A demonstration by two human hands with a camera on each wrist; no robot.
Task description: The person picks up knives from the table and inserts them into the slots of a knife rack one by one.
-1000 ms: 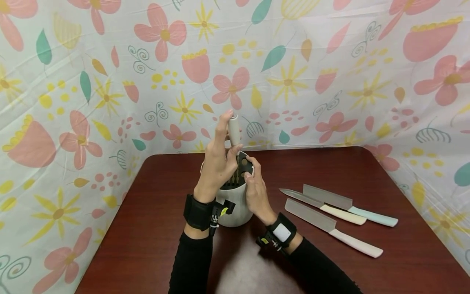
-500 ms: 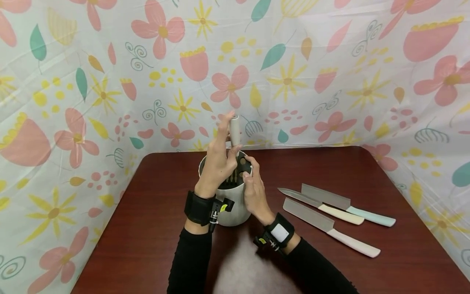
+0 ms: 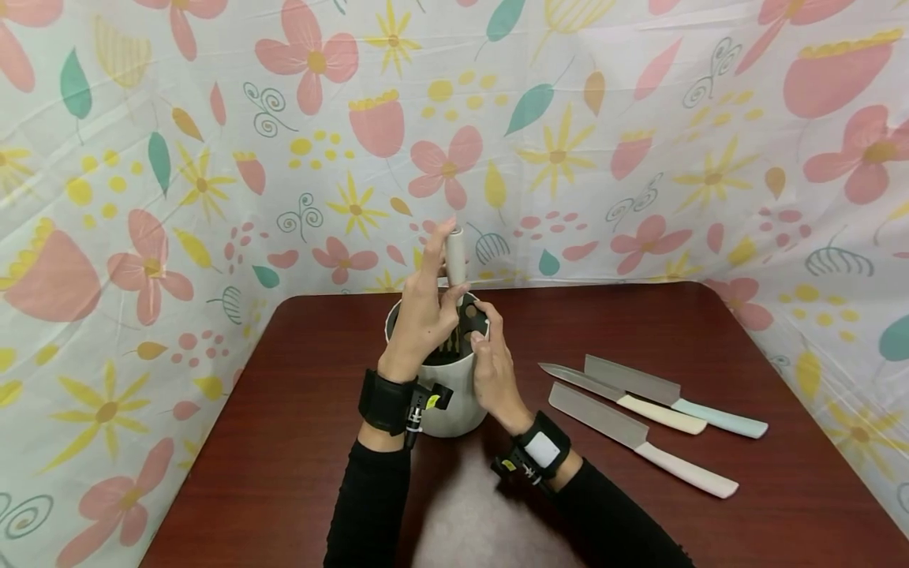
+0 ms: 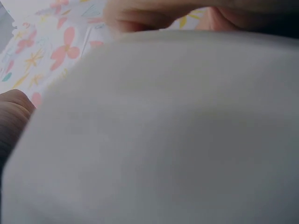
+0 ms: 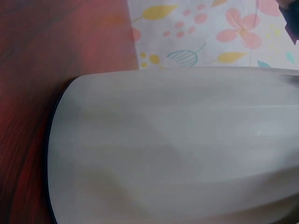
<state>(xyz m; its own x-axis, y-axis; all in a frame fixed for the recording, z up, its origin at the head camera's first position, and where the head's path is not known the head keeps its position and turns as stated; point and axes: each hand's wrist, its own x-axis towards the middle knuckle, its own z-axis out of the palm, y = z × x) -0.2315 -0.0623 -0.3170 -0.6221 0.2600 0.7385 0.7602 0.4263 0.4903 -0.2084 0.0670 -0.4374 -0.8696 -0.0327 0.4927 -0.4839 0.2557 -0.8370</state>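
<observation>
My left hand [image 3: 424,317] grips an upright white handle [image 3: 456,256] above the knife block, its index finger lying up along the handle to the top end. Whatever the handle carries below is mostly hidden by the hand. Under it stands a round whitish knife block [image 3: 449,406] with a dark slotted top. My right hand [image 3: 495,367] holds the block's right side, fingers hooked over the rim and thumb near the top. In the left wrist view the block's pale wall [image 4: 163,130] fills most of the picture; the right wrist view shows its ribbed side [image 5: 177,144].
On the right of the brown table [image 3: 284,442] lie three knives: a cleaver with a light blue handle [image 3: 720,418], a pointed knife with a cream handle [image 3: 663,414] and a cleaver with a white handle [image 3: 689,471]. A flower-patterned cloth [image 3: 270,173] hangs behind.
The left hand and the white handle have come down slightly toward the block's top. The right hand keeps its hold, and the knives on the table stay where they were.
</observation>
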